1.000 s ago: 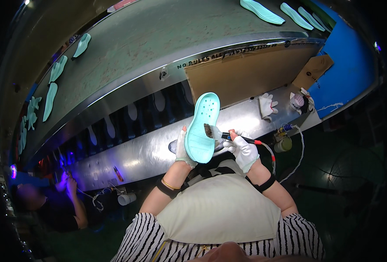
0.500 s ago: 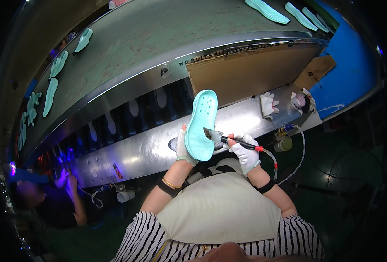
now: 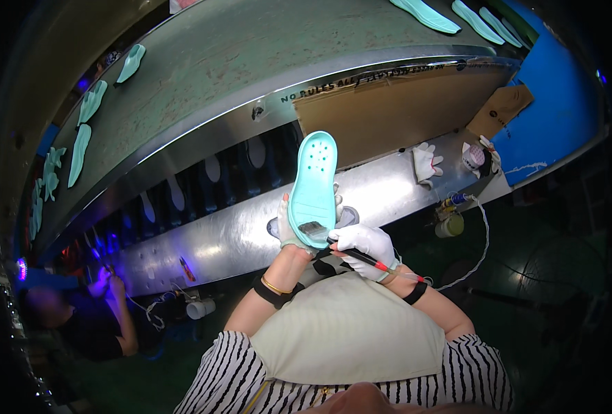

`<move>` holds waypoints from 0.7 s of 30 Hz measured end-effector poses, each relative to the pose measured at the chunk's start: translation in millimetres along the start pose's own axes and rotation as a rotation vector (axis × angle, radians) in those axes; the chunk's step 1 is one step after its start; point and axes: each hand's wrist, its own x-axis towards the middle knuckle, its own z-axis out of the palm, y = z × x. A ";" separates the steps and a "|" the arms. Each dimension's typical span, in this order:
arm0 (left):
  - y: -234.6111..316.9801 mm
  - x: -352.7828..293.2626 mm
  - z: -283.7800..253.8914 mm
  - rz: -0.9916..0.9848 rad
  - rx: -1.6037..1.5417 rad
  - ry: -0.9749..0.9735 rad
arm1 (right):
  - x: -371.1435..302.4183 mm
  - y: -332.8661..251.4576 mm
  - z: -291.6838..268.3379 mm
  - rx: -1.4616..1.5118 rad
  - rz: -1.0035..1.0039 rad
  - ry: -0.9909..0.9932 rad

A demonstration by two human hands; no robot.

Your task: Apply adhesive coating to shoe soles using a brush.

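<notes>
A turquoise shoe sole (image 3: pixel 313 183) with small holes in its front half is held upright before me, heel end down. My left hand (image 3: pixel 287 224), in a white glove with bare fingertips, is closed around its lower part from behind. My right hand (image 3: pixel 367 250), also gloved, grips the black handle of a flat brush (image 3: pixel 314 228). The bristles touch the sole's heel area. A thin tube runs from the end of the brush handle past my right wrist. Dark grey shapes show on the metal ledge behind the sole.
Beyond the metal ledge (image 3: pixel 230 241) runs a green conveyor belt (image 3: pixel 251 55) carrying several turquoise soles (image 3: pixel 425 15). Brown cardboard (image 3: pixel 389 110) covers its side. A white glove (image 3: pixel 427 163) and a tape roll (image 3: pixel 473 157) lie at right, above a small jar (image 3: pixel 449 226). Another person (image 3: pixel 78 314) works at left.
The brush has moved down and left from the sole's middle to its heel. My right hand has turned with it. The sole has shifted slightly left and up.
</notes>
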 end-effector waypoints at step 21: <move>0.5 -8.3 8.9 -0.168 0.165 -0.057 | -14.8 14.5 -5.4 0.701 0.858 0.313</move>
